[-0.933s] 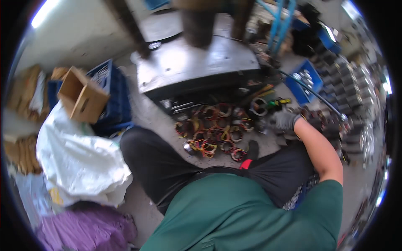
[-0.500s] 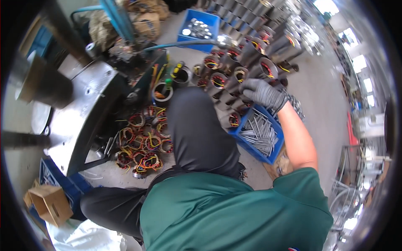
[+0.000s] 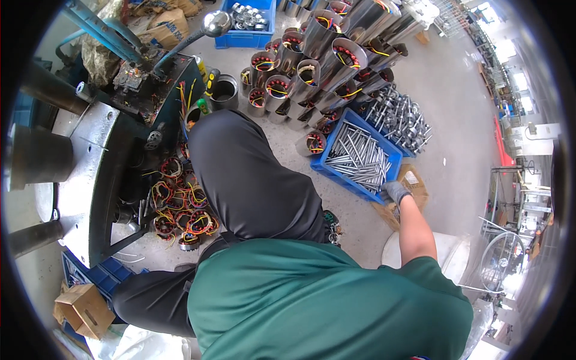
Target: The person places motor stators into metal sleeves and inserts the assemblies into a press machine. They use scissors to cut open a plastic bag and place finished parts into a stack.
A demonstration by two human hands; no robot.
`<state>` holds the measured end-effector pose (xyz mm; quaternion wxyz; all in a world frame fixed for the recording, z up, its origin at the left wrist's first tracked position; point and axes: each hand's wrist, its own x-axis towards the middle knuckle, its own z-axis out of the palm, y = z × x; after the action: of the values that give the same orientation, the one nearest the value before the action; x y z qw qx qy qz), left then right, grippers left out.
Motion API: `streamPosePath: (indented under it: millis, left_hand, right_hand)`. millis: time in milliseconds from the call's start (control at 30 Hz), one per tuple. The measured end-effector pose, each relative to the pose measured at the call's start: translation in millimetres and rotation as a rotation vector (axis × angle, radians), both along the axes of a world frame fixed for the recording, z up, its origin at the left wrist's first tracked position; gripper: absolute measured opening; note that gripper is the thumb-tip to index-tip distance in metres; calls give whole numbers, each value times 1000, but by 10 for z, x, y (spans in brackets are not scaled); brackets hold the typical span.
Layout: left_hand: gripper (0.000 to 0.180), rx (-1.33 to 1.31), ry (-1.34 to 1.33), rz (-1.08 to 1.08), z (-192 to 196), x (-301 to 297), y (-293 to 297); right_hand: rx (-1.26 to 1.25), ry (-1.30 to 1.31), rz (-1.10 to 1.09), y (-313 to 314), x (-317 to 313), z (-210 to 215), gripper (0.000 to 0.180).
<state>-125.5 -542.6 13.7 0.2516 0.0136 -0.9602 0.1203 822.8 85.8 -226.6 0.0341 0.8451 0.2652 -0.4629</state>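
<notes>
Sitting at the near right corner of a blue plastic bin (image 3: 345, 179), the person's grey-gloved right hand (image 3: 395, 192) points in toward the rods. Fingers partly hidden, cannot tell if wide, narrow or holding a rod; cannot tell either if they touch the rim. Left hand out of view, finger state cannot be told.

Metal rods (image 3: 359, 157) lie loose in the bin, crossing at various angles, bin on the grey floor (image 3: 447, 144). Flattened brown cardboard (image 3: 415, 183) by the hand and along the bin's near end. Rotor shafts (image 3: 401, 120) heaped just beyond the bin, blue edge showing below them. Steel stator tubes (image 3: 318, 43), coloured wires inside, stand clustered to the upper left of the bin. White drum (image 3: 447, 249) behind the forearm.

Left side: wire-wound stator rings (image 3: 203, 222) piled on the floor between the black-trousered knee (image 3: 246, 162) and a machine with a steel plate (image 3: 90, 174). Ball-ended lever (image 3: 216, 24) extends near a second blue bin (image 3: 243, 41) of small metal parts. Open cardboard box (image 3: 90, 309) lower left.
</notes>
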Motion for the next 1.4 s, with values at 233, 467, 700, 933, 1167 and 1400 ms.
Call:
streamPosePath:
  millis: [233, 467, 700, 933, 1167, 1400]
  left_hand:
    - [50, -20, -18, -35, -34, -42, 244]
    - [47, -48, -26, -76, -51, -78, 411]
    - [44, -115, -10, -49, 247, -7, 285]
    - [42, -152, 31, 308, 805, 558, -1507]
    - [40, -103, 113, 694, 1589, 1912, -2930]
    - [39, -80, 163, 924, 1821, 3016, -3679]
  right_hand:
    - [-46, 352, 268, -484, -1200, -639, 22]
    - [68, 201, 598, -1583, -1376, -964, 25]
    - [368, -883, 158, -1913, 648, -957, 27]
    - [-348, -806, 1023, -1656, 2311, -1254, 40]
    - [45, -557, 500, -1008, 1196, -1214, 41]
    - [221, -292, 334, -778, 701, -1145, 44]
